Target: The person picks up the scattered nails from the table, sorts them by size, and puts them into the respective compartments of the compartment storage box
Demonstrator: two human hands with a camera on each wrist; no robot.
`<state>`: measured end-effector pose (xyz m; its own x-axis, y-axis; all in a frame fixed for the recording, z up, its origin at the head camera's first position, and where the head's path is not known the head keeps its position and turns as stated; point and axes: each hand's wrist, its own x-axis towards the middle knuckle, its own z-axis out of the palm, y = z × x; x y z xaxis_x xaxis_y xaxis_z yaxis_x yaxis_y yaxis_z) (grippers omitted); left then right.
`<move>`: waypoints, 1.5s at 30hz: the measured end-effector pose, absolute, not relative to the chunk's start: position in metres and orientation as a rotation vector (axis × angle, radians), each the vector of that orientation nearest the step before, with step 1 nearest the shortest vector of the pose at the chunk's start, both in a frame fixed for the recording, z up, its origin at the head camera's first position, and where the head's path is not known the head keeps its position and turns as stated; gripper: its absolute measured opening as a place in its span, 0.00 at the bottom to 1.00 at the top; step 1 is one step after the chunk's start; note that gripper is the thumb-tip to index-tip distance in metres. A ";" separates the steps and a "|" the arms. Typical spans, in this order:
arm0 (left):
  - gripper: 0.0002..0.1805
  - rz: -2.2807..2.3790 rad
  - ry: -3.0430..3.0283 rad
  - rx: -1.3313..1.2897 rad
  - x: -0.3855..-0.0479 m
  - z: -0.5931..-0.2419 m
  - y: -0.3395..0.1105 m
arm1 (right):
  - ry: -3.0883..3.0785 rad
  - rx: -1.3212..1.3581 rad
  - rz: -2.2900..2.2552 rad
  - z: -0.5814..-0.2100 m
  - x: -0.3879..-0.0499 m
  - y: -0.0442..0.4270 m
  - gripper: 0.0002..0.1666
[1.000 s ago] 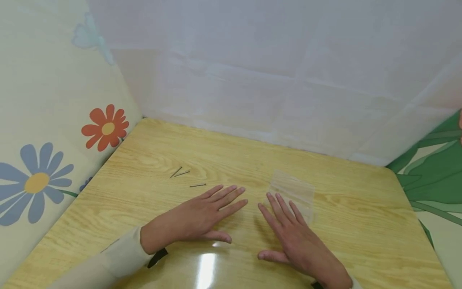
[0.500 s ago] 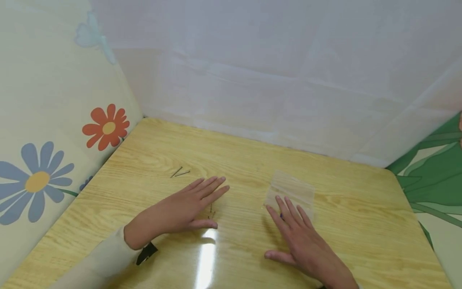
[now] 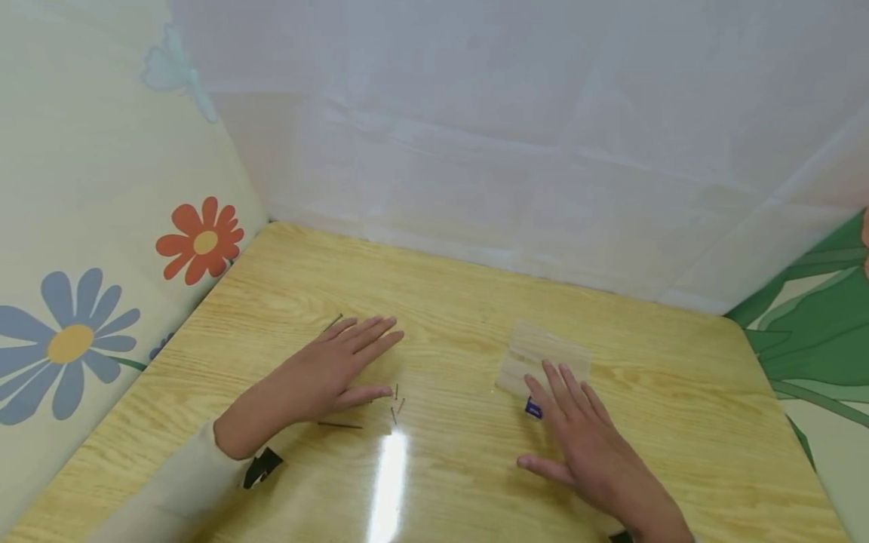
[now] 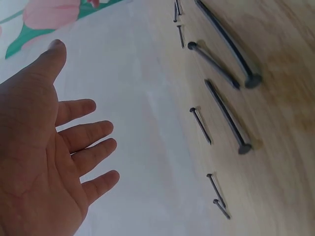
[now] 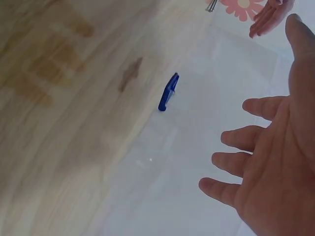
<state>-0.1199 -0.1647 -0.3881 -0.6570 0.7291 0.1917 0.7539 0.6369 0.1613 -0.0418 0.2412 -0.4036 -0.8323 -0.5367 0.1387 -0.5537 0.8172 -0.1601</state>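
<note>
We're spreading L hand (image 3: 305,385) & R hand (image 3: 587,445) wider than 1 s ago, fingers extended, holding nothing, now showing a blue piece (image 3: 533,408) by clear film (image 3: 546,348) + more nails (image 3: 341,426) around L hand: 1 long one's running L–R, small ones approx. fore-aft. Wood-grain table's (image 3: 462,483) meeting a pale wall (image 3: 434,136).

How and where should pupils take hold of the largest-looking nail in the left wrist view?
Probably from above, pinching the large nail across the middle of its shank, since it is long, thin and lying flat. Avoid its broad head, because a smaller nail has its tip close by there.
</note>
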 end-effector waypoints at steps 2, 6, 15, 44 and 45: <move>0.41 -0.384 -2.762 -1.214 -0.121 -0.387 -0.168 | -2.931 0.846 0.307 -0.401 -0.043 0.245 0.61; 0.41 -0.403 -2.794 -1.152 -0.126 -0.389 -0.175 | -3.000 0.773 0.329 -0.398 -0.045 0.251 0.61; 0.39 -0.394 -2.865 -0.995 -0.137 -0.394 -0.191 | -3.001 0.709 0.363 -0.401 -0.047 0.264 0.58; 0.24 -0.468 -3.110 -0.499 -0.166 -0.400 -0.218 | -3.082 0.518 0.397 -0.408 -0.060 0.292 0.51; 0.23 -0.483 -3.120 -0.491 -0.167 -0.400 -0.219 | -3.089 0.499 0.398 -0.408 -0.060 0.293 0.52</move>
<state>-0.1674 -0.2190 -0.3999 -0.9514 0.3079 -0.0053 0.2918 0.9071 0.3033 -0.0601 0.2929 -0.4079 -0.9499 -0.3115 0.0272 -0.3082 0.9181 -0.2491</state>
